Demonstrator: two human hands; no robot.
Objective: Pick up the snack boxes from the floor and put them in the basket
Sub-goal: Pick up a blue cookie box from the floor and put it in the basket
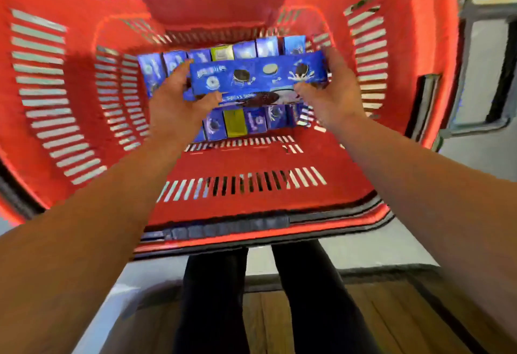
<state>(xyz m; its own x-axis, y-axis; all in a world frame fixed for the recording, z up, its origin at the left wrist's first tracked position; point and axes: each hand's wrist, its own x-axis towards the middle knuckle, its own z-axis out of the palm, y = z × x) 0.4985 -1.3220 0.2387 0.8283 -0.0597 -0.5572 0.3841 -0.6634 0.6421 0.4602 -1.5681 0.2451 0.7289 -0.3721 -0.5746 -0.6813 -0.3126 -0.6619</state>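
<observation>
Head view: the left hand point(179, 102) and right hand point(333, 93) are both closed on opposite ends of a long blue snack box point(258, 75), held level inside the red basket point(408, 46). A second blue box point(251, 99) sits directly beneath it, between the thumbs. Rows of boxes point(240, 124) stand upright on the basket floor below, mostly blue, some yellow-green.
</observation>
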